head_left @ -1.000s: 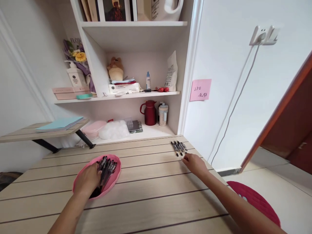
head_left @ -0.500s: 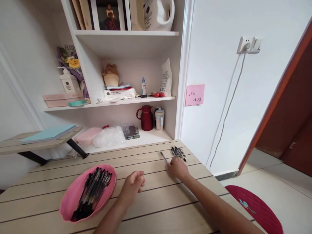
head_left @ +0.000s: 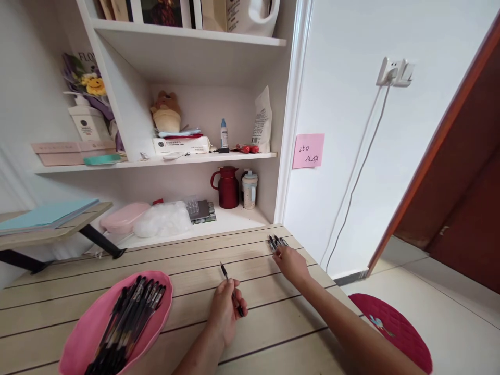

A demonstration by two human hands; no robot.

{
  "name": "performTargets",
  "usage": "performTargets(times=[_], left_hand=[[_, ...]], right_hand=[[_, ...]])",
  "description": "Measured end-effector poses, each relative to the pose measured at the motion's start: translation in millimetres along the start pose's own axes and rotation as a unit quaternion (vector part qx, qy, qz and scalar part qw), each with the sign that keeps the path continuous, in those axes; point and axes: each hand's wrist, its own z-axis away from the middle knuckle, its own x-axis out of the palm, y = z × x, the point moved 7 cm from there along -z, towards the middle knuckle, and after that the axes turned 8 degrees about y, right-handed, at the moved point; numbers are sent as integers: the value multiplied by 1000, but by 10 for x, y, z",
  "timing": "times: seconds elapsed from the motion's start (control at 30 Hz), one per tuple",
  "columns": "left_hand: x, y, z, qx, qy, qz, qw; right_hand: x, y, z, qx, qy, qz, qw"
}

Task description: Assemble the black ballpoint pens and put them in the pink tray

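My left hand (head_left: pixel 225 308) is closed around a black pen (head_left: pixel 224 271), whose bare writing tip points away from me and whose dark rear end shows below the fingers. Farther right, my right hand (head_left: pixel 291 264) rests at a small pile of black pen caps (head_left: pixel 275 241) on the table. Its fingertips are bent together at the near side of the pile, and what they pinch is hidden. To the left of both hands, a pink dish (head_left: pixel 74 333) with a wavy rim holds many black pens (head_left: pixel 130 312) lying in a bundle.
The slatted wooden table (head_left: pixel 187 333) meets white shelves at the back. On them stand a red jug (head_left: pixel 228 188), a speckled cup (head_left: pixel 250 191) and a plastic bag (head_left: pixel 162 220). A small raised stand (head_left: pixel 94 211) is at the left; a red stool (head_left: pixel 390 333) sits at the right.
The pen passed from my right hand into my left hand. My right hand moved onto the pile of caps. The view shifted, so the dish sits lower and farther left.
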Motion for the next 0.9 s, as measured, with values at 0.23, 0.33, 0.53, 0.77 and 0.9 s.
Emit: performTargets(times=[0.23, 0.33, 0.53, 0.77, 0.9], left_hand=[[15, -18, 17, 30, -10, -61, 998], [28, -24, 22, 33, -21, -84, 996], [80, -37, 61, 43, -50, -144, 987], [136, -72, 95, 69, -63, -231, 968], [150, -88, 76, 86, -80, -254, 960]], right_hand=[[268, 53, -232, -16, -40, 107, 993], [293, 34, -212, -19, -42, 108, 993], [203, -117, -22, -51, -26, -42, 997], [199, -424, 217, 94, -136, -549, 819], [151, -589, 253, 125, -154, -634, 748]])
